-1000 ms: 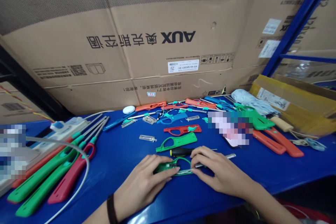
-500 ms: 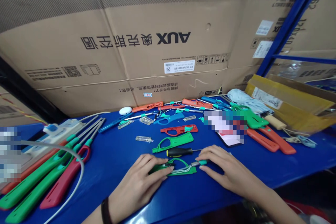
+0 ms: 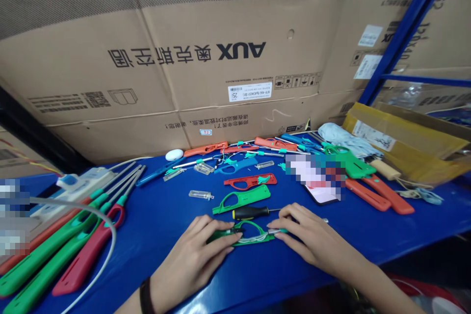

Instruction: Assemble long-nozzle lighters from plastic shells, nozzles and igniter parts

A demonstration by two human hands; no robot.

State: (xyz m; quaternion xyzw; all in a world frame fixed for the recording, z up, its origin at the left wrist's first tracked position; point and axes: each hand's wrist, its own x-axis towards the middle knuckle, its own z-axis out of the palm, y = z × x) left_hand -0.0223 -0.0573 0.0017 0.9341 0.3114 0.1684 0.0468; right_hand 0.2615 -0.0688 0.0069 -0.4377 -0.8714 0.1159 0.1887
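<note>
Right hand (image 3: 309, 233) (on tube (image 3: 273, 231)) nearer shell (image 3: 264, 240)

Soft, diffuse light is reaching the cardboard carton (image 3: 176, 19), while the lower right corner is lying in darkness. Pale glare is shining on the blue tabletop (image 3: 235, 287) near the bottom edge. The white wires (image 3: 253, 239) are looking slightly soft, wide-angle distortion is splaying the black post (image 3: 40, 127) and blue post (image 3: 412, 24) outward, and mosaic blocks are covering much of the smartphone (image 3: 317, 191).
</note>
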